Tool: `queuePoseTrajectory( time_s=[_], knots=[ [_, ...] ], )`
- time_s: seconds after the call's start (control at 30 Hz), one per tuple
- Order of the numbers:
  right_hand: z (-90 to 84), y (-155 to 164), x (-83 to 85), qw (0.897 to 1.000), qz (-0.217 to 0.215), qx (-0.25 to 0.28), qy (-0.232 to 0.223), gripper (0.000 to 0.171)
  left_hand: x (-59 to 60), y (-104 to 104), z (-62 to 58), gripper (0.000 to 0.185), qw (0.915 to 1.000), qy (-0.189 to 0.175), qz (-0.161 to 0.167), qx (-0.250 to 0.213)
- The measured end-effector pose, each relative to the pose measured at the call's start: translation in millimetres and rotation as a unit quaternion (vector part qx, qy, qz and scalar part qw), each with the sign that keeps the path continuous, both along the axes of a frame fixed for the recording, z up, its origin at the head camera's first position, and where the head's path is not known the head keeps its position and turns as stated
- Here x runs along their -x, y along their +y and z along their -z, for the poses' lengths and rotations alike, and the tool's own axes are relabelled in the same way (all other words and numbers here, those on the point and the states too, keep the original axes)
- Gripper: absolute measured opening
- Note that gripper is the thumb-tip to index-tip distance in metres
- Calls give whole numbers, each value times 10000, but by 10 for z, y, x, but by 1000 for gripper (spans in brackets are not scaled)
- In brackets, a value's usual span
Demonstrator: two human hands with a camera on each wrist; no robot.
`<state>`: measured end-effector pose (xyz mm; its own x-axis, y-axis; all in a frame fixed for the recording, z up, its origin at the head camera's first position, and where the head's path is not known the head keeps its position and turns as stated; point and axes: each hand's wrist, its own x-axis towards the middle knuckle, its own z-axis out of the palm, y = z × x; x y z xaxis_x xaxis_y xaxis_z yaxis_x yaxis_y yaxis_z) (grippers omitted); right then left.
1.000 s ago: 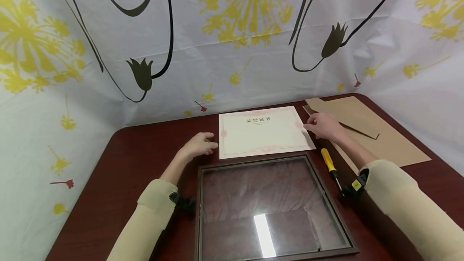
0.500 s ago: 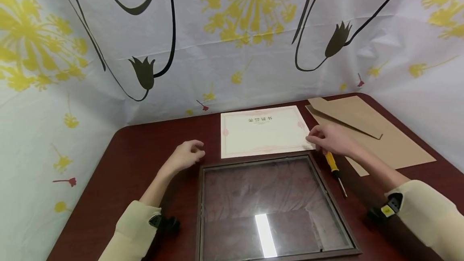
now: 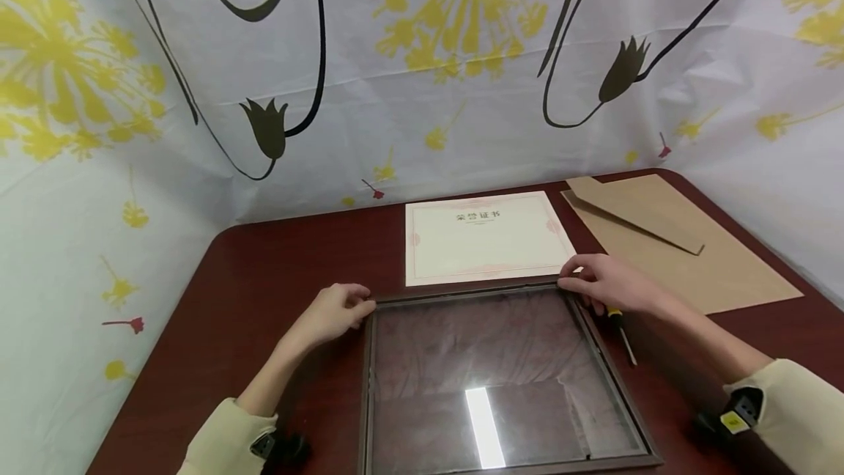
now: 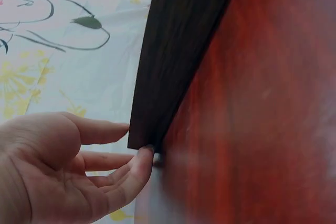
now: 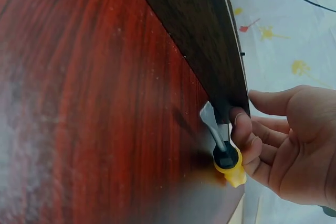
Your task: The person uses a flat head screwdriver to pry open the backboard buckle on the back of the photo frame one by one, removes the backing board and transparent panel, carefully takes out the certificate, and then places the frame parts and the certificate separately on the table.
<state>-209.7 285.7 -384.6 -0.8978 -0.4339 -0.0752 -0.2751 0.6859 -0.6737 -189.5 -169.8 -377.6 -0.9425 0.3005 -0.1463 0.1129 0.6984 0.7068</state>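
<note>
Both hands are on the far corners of the dark picture frame (image 3: 491, 380), which lies flat on the counter (image 3: 277, 262) at 6 o'clock. Left hand (image 3: 332, 311) pinches its 10 o'clock corner, right hand (image 3: 603, 286) grips the 2 o'clock one, the yellow screwdriver (image 3: 621, 328) just beside it. The certificate (image 3: 486, 237) sits at 12.

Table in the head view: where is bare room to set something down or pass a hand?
The table is bare left of the frame and certificate, up to the curtain. The right side is crowded: cardboard, and a screwdriver beside the frame under the right hand. The left hand is at the frame's far left corner.
</note>
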Motion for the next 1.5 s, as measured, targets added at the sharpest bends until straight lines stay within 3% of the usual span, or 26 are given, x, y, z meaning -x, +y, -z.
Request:
queuePoseTrajectory(
  time_s=[0.2,0.33,0.63,0.87,0.97,1.1,1.4,1.5],
  knots=[
    [9,8,-35,9999,68,-39,95,24,-88,36,41,40,9995,200,-248,44],
    [10,-11,-43,9993,148,-116,332,19,-118,50,74,44,9993,265,-249,-20],
    [47,-56,1,9976,317,-167,593,14,-172,47,133,58,9926,-422,-697,-901],
    [75,-32,15,9973,368,-60,631,15,-182,60,144,62,9819,-556,-838,-1602],
    [74,-25,15,9977,404,-50,549,18,-153,95,161,65,9659,-815,-984,-2252],
    [73,-15,14,9980,419,-33,477,22,-108,148,169,67,9359,-1146,-1220,-3098],
    [74,-2,10,9981,394,-18,482,25,-60,278,182,45,8718,-1614,-1435,-4397],
    [75,2,9,9982,386,12,450,25,-62,305,193,44,8552,-1599,-1577,-4670]
  ],
)
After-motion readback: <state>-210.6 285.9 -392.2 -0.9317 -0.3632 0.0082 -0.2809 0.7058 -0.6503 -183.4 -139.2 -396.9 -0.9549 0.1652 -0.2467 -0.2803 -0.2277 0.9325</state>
